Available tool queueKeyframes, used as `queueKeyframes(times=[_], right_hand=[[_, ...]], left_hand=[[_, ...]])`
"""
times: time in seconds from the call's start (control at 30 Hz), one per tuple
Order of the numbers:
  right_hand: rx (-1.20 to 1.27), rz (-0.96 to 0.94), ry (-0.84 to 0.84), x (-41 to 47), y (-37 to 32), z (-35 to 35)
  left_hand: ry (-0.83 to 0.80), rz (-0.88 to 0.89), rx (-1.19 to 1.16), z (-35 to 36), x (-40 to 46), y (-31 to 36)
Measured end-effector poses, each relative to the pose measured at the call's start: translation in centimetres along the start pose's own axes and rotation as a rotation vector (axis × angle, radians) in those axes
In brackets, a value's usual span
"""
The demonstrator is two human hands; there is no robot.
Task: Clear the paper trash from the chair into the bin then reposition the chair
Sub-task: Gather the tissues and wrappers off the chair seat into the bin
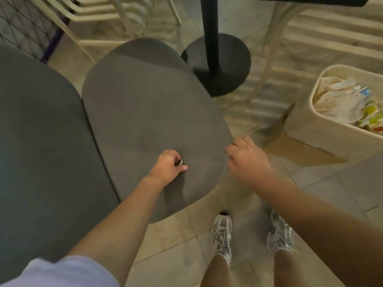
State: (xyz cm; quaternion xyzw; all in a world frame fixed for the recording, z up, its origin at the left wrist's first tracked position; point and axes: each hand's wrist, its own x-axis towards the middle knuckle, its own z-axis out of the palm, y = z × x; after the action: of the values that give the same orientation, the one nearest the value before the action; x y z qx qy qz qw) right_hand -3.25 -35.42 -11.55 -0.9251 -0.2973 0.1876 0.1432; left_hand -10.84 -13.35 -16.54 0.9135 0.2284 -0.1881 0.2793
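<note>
Left hand: my left hand (167, 165) pinches a small dark object (178, 162) on the chair (145, 112).
Right hand: my right hand (245, 157) grips the chair's right edge.
Bin: the bin (306, 123), right of the chair, holds paper trash (339, 100).

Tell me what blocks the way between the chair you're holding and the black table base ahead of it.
Nothing visible does. The left hand grips the chair back at its top edge and the right hand rests at its right edge. The table base stands just beyond the chair, and no object shows on the tiled floor near them.
</note>
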Motion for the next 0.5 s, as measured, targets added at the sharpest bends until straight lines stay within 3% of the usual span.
queueKeyframes(times=[0.2, 0.5], right_hand=[[-0.002, 0.014, -0.040, -0.1, -1.3, 0.8], [0.239, -0.053, -0.012, 0.8, -2.0, 0.1]], left_hand=[[-0.036, -0.026, -0.082, 0.1, 0.0, -0.5], [-0.257, 0.013, -0.696, -3.0, -1.1, 5.9]])
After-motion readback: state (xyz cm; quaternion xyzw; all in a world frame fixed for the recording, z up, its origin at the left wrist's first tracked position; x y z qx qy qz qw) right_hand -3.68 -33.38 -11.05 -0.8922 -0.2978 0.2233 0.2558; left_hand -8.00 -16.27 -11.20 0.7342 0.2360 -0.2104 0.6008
